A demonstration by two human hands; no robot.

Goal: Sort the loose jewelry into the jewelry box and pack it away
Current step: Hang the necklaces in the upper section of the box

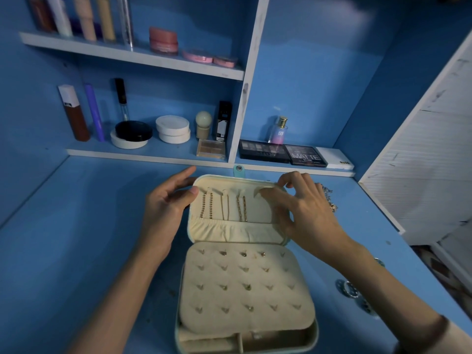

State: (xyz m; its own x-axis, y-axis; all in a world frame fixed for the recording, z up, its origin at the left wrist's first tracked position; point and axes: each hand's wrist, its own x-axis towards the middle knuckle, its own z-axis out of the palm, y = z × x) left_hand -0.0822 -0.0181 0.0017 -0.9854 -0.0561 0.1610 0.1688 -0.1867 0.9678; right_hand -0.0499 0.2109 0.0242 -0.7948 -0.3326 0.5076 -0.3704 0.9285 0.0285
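Rounded mint jewelry box (316,333) open on blue table (76,251), cream velvet lid (255,209), three chains (224,205) on hooks, padded stud panel (245,297), left hand (166,213) gripping lid's left edge, right hand (306,208) pinching its upper-right corner, loose jewelry (330,200) partly hidden behind right hand.
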